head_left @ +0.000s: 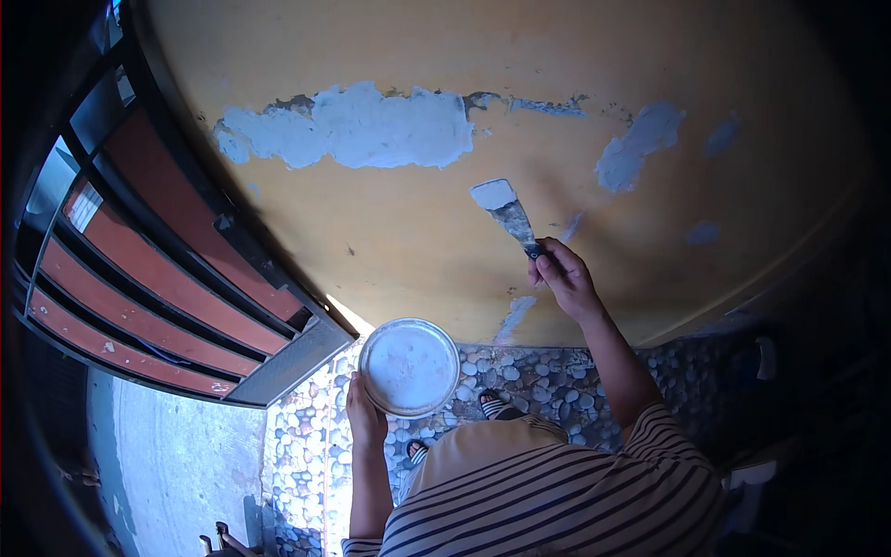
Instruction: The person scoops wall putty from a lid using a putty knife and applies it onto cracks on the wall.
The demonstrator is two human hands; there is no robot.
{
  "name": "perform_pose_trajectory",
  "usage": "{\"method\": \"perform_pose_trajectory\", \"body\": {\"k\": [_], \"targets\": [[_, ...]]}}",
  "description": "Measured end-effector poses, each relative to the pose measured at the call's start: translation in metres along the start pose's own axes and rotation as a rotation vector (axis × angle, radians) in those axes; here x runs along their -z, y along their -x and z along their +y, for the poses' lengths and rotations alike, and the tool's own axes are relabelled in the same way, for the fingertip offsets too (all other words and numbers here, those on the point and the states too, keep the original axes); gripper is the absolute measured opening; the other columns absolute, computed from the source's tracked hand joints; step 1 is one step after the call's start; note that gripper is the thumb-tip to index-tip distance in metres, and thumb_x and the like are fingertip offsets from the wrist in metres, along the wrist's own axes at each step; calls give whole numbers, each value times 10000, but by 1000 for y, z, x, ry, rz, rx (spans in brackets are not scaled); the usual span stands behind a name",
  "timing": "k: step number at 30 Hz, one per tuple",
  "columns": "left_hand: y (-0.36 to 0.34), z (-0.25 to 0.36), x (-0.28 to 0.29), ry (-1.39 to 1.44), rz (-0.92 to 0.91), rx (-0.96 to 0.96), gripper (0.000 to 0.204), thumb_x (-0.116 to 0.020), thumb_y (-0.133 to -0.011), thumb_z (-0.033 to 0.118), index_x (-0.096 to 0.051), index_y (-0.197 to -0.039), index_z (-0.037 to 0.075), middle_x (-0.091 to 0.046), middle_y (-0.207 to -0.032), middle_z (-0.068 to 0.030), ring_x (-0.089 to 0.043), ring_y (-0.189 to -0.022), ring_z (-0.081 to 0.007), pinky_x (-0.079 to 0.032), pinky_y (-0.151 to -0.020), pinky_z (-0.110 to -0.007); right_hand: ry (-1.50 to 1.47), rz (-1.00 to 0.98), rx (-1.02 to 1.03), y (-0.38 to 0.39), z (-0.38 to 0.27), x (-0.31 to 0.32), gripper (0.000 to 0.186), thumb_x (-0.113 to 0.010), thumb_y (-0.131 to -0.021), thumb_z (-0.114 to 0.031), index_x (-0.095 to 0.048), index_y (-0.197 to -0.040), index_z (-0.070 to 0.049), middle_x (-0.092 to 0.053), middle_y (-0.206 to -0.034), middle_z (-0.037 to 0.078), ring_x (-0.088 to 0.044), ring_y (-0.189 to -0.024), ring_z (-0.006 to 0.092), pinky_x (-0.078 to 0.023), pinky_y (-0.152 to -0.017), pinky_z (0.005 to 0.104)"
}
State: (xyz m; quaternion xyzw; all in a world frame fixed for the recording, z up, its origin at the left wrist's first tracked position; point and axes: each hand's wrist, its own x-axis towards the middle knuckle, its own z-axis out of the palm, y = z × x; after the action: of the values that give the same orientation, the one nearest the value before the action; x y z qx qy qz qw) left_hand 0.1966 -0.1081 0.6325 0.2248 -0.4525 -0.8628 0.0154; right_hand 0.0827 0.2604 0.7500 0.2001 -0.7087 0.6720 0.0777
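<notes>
My right hand [568, 277] is closed round the dark handle of a putty knife [511, 221], its blade tilted up to the left. White putty [493, 193] coats the blade's wide end. My left hand [364, 413] grips the left rim of a round, shallow metal tray [430, 408], whose inside has a whitish coat. Ahead of me stands a yellow wall [390, 218]. A broad white putty patch [394, 130] spreads across it, with bare grey showing along its top edge. Smaller patches, such as one at the right [640, 147], mark the wall too.
At the left, a metal gate [167, 251] with reddish panels and a black frame meets the wall. Pebble-patterned floor [557, 376] lies below me, bordered by grey concrete [186, 455] on the left. My sandalled foot [494, 405] is near the wall's base.
</notes>
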Motion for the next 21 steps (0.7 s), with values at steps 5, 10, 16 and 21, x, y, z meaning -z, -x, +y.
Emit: {"method": "perform_pose_trajectory", "body": {"k": [5, 10, 16, 21], "targets": [[-3, -5, -14, 4, -82, -6, 460, -394, -1080, 328, -494, -1305, -61, -580, -1266, -171, -576, -1179, -235, -459, -1039, -365, -84, 298, 103, -26, 11, -6, 288, -490, -1063, -284, -547, -1221, -51, -621, -905, 13, -589, -794, 99, -469, -749, 269], [3, -6, -12, -23, -83, -10, 466, -392, -1080, 332, -486, -1313, -61, -565, -1297, -175, -565, -1200, -237, -445, -1051, -365, -214, 379, 98, -53, 19, -12, 263, -477, -1068, -280, -552, -1186, -57, -601, -860, 10, -573, -742, 92, -463, -692, 252], [4, -13, 2, -28, -69, -26, 485, -409, -1075, 334, -475, -1325, -75, -558, -1311, -182, -558, -1209, -243, -435, -1060, -366, -257, 429, 115, -74, 22, -9, 241, -472, -1070, -251, -555, -1180, -52, -582, -829, -6, -539, -691, 72, -448, -629, 239], [3, -15, 6, -24, -78, -31, 493, -405, -1075, 324, -459, -1351, -81, -544, -1336, -196, -549, -1226, -255, -428, -1070, -375, -270, 463, 75, -82, 28, 0, 223, -472, -1070, -249, -556, -1142, -56, -561, -797, -11, -509, -645, 64, -434, -584, 235]]}}
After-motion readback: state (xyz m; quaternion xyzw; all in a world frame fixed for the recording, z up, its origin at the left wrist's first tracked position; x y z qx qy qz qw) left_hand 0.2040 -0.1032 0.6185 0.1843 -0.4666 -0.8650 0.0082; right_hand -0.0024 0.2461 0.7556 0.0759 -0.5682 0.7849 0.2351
